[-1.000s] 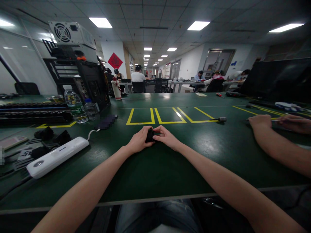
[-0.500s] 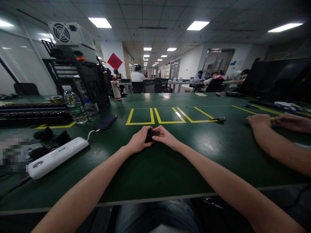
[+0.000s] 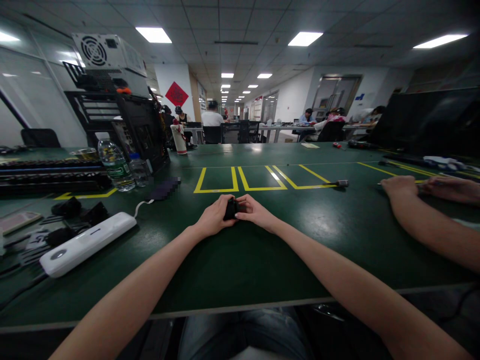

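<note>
A small black block-like object [image 3: 230, 210] is between my two hands, just above or on the green table [image 3: 243, 265]. My left hand [image 3: 215, 215] wraps its fingers and thumb around the object's left side. From the right, my right hand [image 3: 255, 212] pinches at the object's right end with thumb and fingertips. Much of the object is hidden by my fingers, so its exact kind cannot be made out. Beyond my hands, yellow tape outlines [image 3: 216, 190] mark the tabletop, and a dark cylindrical tool head [image 3: 341, 183] lies at their right.
On the left are a white power strip [image 3: 88, 245], black adapters [image 3: 69, 207], water bottles [image 3: 114, 162] and an open computer case [image 3: 140, 132]. Another person's hands [image 3: 401, 187] work at the right. A dark monitor [image 3: 431, 125] stands behind them.
The fingers of my right hand have shifted very slightly at the black object. Both arms stay in nearly the same place.
</note>
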### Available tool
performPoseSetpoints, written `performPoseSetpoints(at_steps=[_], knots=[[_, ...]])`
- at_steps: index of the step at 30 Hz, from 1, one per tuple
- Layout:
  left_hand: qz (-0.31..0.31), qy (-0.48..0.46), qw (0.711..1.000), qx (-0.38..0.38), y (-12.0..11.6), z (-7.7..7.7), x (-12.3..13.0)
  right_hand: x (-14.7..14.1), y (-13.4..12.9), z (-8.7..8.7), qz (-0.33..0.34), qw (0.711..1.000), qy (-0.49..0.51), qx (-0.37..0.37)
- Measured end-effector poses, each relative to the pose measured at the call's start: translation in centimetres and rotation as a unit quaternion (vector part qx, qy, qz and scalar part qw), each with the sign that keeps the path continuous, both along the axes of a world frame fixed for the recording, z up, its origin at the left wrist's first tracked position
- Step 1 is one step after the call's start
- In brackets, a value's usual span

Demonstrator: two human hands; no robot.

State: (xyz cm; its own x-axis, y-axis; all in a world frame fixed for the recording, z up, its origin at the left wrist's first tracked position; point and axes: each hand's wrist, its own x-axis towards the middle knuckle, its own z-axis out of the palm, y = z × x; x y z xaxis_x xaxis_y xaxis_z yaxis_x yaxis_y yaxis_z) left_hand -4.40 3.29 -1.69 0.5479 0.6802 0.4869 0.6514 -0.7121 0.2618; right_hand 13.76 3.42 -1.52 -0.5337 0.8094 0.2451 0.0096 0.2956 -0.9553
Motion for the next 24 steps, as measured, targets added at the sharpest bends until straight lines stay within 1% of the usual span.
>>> performPoseSetpoints(at_steps=[5, 11, 15, 20, 24], knots=[[0.001, 0.001, 1.000, 0.001, 0.04, -0.10, -0.03, -0.23, -0.15, 0.14, -0.029, 0.999, 0.008, 0.016], [-0.005, -0.001, 1.000, 0.002, 0.05, -0.10, -0.07, -0.15, 0.00, 0.01, -0.042, 0.999, -0.011, 0.020], [-0.005, -0.004, 1.000, 0.000, 0.10, -0.14, -0.02, -0.13, 0.28, -0.19, -0.035, 0.999, -0.022, 0.008], [-0.002, -0.009, 1.000, -0.003, 0.12, -0.18, 0.03, -0.25, 0.12, -0.09, -0.015, 1.000, 0.011, 0.023], [-0.001, -0.005, 1.000, -0.001, 0.07, -0.11, 0.01, -0.30, -0.27, 0.21, -0.025, 0.999, 0.020, 0.019]])
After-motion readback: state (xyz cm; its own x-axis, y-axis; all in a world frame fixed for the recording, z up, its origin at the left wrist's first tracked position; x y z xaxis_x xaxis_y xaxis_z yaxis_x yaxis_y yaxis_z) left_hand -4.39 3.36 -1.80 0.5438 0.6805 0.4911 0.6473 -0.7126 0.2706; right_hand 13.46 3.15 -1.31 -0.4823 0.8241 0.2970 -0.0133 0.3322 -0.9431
